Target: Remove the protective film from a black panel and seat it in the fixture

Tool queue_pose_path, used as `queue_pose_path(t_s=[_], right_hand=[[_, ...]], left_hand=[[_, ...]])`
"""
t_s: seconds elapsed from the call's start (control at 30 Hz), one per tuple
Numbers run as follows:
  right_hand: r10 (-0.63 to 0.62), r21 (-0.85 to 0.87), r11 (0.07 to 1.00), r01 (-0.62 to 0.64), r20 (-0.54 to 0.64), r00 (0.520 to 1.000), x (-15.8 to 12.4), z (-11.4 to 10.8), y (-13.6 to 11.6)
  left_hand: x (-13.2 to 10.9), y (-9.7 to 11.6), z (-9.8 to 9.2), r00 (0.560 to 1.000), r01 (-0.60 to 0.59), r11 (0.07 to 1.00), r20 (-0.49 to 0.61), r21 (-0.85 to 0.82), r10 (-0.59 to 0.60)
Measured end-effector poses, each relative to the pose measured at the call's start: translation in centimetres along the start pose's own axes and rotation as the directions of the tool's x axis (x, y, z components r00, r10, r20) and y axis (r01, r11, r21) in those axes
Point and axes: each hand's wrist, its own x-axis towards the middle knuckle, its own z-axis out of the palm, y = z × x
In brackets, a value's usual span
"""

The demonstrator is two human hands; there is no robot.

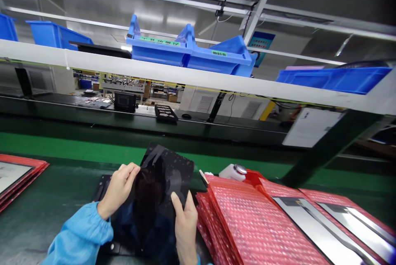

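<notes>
At nine o'clock a stack of red bags (21, 174) lies well apart from the work. The left hand (119, 188) pinches narrowly on the black glossy panel (168, 174) at its ten o'clock edge, where a film flap (152, 154) seems lifted. The panel stands tilted above the bench centre. The right hand (185, 221) grips its four o'clock edge, thumb on the face. It would be best to keep the fingers on the edges and any pull low and steady. Red bubble sleeves (247, 223) lie at three o'clock.

Red bubble-wrap bags (247, 219) crowd the right; bare green belt (77, 149) lies open leftward.
</notes>
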Motion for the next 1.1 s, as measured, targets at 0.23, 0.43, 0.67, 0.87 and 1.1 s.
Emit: queue_pose_path(t_s=[0.23,0.43,0.67,0.87,1.1], right_hand=[[0.017,0.008,1.0,-0.017,-0.006,1.0,0.1,-0.2,0.0],[-0.02,-0.007,1.0,0.02,0.019,1.0,0.1,-0.1,-0.1],[-0.016,0.016,1.0,0.015,0.044,0.999,-0.2,0.1,-0.2],[-0.009,-0.019,1.0,0.01,0.065,0.998,0.0,0.1,-0.1],[-0.03,-0.005,1.0,0.031,0.105,0.994,0.0,0.1,-0.4]], left_hand=[[-0.4,1.5,-0.4,0.991,-0.029,1.0,0.131,0.011,0.027],[-0.8,2.1,0.6,0.998,0.043,0.998,0.043,0.041,-0.045],[0.1,1.0,0.2,0.999,0.029,0.999,-0.023,-0.037,-0.029],[0.8,-0.2,-0.3,0.997,0.082,0.983,0.018,-0.162,-0.081],[0.6,1.3,0.0,0.995,0.036,0.981,0.094,-0.193,-0.018]])
